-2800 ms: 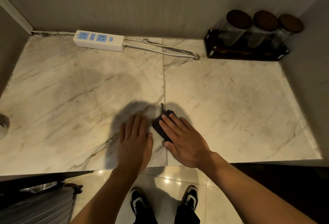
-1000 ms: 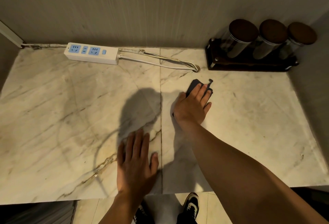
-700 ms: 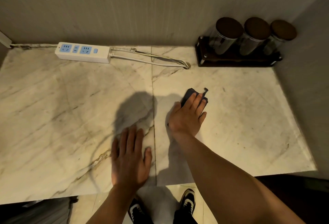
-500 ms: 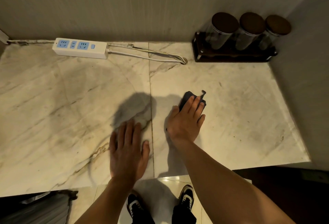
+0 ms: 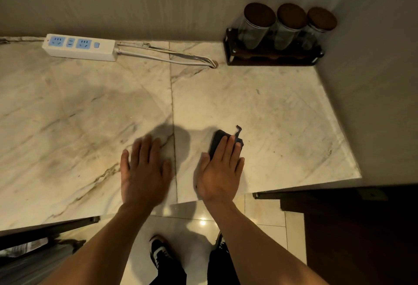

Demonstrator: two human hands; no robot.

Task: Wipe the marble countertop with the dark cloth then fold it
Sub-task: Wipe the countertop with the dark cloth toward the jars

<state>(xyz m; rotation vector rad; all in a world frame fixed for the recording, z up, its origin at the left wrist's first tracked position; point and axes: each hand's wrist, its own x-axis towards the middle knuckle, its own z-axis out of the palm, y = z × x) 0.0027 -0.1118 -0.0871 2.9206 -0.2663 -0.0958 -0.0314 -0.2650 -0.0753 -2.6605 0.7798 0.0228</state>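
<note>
right hand [image 5: 220, 172]: flat, fingers spread, pressing down on dark cloth [image 5: 216, 143]
cloth: bunched under those fingertips on marble worktop [image 5: 282, 108]
left hand [image 5: 143, 171]: flat, spread, just beside

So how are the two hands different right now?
The right hand presses down on the dark cloth, while the left hand lies on bare marble countertop with nothing under it. The right hand sits right of the seam in the marble; the left hand sits left of it. The left hand looks blurrier. Both are flat, palm down, with fingers pointing toward the wall.
</note>
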